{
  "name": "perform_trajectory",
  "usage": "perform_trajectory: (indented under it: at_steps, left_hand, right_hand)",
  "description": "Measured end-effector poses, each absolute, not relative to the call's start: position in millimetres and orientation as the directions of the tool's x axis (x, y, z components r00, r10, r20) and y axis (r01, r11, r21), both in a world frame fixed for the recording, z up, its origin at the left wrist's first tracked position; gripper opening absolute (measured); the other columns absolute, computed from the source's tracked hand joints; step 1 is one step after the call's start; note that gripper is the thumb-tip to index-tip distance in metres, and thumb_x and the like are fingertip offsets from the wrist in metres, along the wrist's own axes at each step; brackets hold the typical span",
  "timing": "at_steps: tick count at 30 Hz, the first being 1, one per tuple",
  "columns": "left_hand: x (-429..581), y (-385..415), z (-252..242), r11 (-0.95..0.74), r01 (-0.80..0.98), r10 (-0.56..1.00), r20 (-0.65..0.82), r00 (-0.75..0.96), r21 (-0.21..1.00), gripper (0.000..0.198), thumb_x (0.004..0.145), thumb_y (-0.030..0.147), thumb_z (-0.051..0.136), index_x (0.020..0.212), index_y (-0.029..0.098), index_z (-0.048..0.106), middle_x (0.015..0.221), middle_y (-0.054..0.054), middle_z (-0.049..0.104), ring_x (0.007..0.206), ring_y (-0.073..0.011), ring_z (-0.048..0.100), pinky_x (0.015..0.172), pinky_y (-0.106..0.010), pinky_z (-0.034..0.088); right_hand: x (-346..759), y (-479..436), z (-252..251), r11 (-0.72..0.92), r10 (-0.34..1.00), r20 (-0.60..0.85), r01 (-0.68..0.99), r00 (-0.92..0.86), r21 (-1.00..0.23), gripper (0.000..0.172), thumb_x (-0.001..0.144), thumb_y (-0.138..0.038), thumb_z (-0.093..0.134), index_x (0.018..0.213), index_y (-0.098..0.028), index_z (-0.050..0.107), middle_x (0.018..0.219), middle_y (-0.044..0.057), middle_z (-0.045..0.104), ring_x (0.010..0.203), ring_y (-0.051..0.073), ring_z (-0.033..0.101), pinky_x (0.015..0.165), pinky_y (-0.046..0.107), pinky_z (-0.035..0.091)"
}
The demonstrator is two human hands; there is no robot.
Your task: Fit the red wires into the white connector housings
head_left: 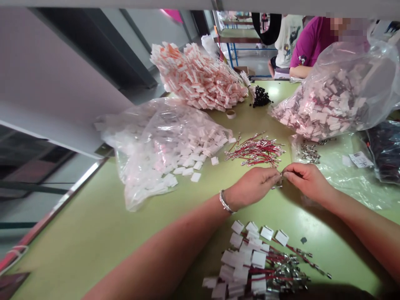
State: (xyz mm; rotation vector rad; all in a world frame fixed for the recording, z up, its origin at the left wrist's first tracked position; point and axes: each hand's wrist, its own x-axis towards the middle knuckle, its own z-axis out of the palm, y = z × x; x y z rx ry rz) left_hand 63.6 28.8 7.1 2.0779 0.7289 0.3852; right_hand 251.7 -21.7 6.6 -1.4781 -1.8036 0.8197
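My left hand [258, 185], with a silver bracelet at the wrist, and my right hand [308, 180] meet fingertip to fingertip above the table. Both are closed in a pinch, and the small piece between them is mostly hidden by the fingers. A short metal terminal [276, 187] shows just below the left fingertips. Behind the hands lies a loose pile of red wires [258, 151] with metal ends. Nearer to me, several red wires with white connector housings [258, 259] on one end and metal terminals on the other are heaped together.
At left a clear plastic bag [137, 146] spills white housings [187, 171]. Behind stand a stack of white-and-orange pieces [200, 77], black-tipped wires [261, 96] and a tape roll [231, 114]. A filled bag [331, 104] sits at right, before a person in a purple shirt [312, 39].
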Motion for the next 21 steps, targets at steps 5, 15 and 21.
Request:
perform_trajectory:
  at_steps: [5,15,21]
  left_hand:
    - [63,31,4,-0.483,0.372,0.626,0.015,0.780,0.793,0.030,0.094,0.032,0.035,0.073,0.017,0.051,0.070,0.001,0.053,0.066,-0.0107,0.048,0.062,-0.023,0.039]
    - [59,23,9,-0.823,0.458,0.480,-0.018,0.877,0.337,0.018,0.091,0.022,0.042,0.079,0.019,0.056,0.065,0.002,0.055,0.055,-0.0109,0.043,0.052,-0.026,0.024]
    - [58,36,11,-0.855,0.348,0.405,0.076,0.911,0.384,0.026,0.095,0.029,0.039,0.082,0.018,0.059,0.073,-0.001,0.061,0.063,-0.0125,0.051,0.058,-0.025,0.035]
  right_hand:
    - [251,-22,9,0.152,0.987,0.088,0.580,-0.138,-0.800,0.019,0.084,-0.031,0.051,0.070,-0.020,0.059,0.060,-0.003,0.058,0.056,0.011,0.050,0.056,0.025,0.039]
    - [251,-28,18,-0.192,0.912,-0.349,0.523,-0.218,-0.830,0.026,0.081,-0.032,0.055,0.058,-0.020,0.051,0.049,-0.004,0.051,0.044,0.008,0.037,0.045,0.023,0.030]
    - [244,-28,20,-0.245,0.935,-0.334,0.465,-0.120,-0.851,0.025,0.084,-0.032,0.052,0.062,-0.021,0.052,0.050,-0.004,0.052,0.041,0.008,0.036,0.042,0.024,0.028]
